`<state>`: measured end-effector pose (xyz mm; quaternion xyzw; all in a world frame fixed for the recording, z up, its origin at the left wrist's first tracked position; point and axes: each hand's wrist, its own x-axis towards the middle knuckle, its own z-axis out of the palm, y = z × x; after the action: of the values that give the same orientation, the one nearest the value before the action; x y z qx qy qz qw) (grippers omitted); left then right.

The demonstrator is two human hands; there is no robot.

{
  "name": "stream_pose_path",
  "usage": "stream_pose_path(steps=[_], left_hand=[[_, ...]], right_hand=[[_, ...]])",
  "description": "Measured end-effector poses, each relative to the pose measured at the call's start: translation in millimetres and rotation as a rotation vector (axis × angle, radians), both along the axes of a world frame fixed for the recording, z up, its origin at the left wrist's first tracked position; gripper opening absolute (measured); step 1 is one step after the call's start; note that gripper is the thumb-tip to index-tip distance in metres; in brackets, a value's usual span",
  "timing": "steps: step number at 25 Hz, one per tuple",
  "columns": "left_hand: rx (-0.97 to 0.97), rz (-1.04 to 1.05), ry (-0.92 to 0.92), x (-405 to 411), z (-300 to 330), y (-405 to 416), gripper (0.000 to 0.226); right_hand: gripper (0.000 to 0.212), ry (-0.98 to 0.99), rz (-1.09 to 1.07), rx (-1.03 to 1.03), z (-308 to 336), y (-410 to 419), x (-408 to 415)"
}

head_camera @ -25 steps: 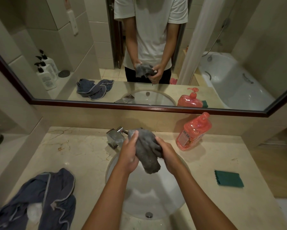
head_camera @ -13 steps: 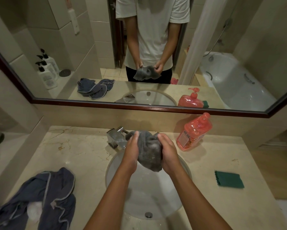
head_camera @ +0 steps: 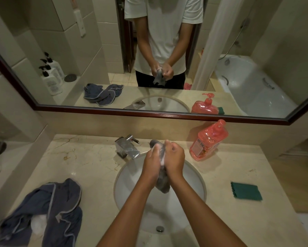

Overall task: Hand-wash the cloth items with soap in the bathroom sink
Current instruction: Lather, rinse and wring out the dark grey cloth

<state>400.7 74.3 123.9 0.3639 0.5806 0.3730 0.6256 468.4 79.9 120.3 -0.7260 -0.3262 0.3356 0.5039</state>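
Over the white sink [head_camera: 124, 177] I hold a small grey cloth [head_camera: 163, 182], wet and soapy, squeezed between both hands. My left hand [head_camera: 152, 164] grips its left side and my right hand [head_camera: 174, 160] is curled tight round its right side; white suds show between them. The cloth's lower end hangs below my wrists and a small end sticks out above my fingers. A dark blue cloth with pale trim [head_camera: 48, 213] lies crumpled on the counter at the left, with foam on it. The red pump bottle of soap [head_camera: 208, 141] stands right of the tap.
A chrome tap [head_camera: 127, 147] stands behind the sink, close to my left hand. A folded green cloth [head_camera: 246, 190] lies on the right of the marble counter [head_camera: 89, 161]. A wide mirror [head_camera: 96, 41] runs along the wall behind. The sink drain [head_camera: 159, 228] is open to view.
My hands have closed together round the grey cloth, bunching it into a narrow roll. Before, it hung wider between them. Suds now show between my hands.
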Motion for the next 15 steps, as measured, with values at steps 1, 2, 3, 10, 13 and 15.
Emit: stream_pose_path(steps=[1,2,3,10,13,15], left_hand=[[0.009,0.008,-0.015,1,0,-1,0.04],[0.021,0.026,-0.042,1,2,-2,0.038],[0.038,0.052,-0.065,1,4,-1,0.034],[0.062,0.064,-0.057,-3,13,1,0.027],[0.028,0.019,-0.07,1,13,-3,0.033],[0.005,-0.015,-0.1,2,12,-4,0.041]], right_hand=[[0.039,0.032,-0.001,-0.039,-2,3,4],[0.039,0.068,0.0,-0.072,-4,4,7],[0.038,0.107,-0.006,-0.082,-6,3,9],[0.037,0.135,0.016,0.069,12,-21,-9],[0.038,0.047,-0.048,0.002,14,-9,-9],[0.039,0.122,-0.088,-0.052,8,1,3]])
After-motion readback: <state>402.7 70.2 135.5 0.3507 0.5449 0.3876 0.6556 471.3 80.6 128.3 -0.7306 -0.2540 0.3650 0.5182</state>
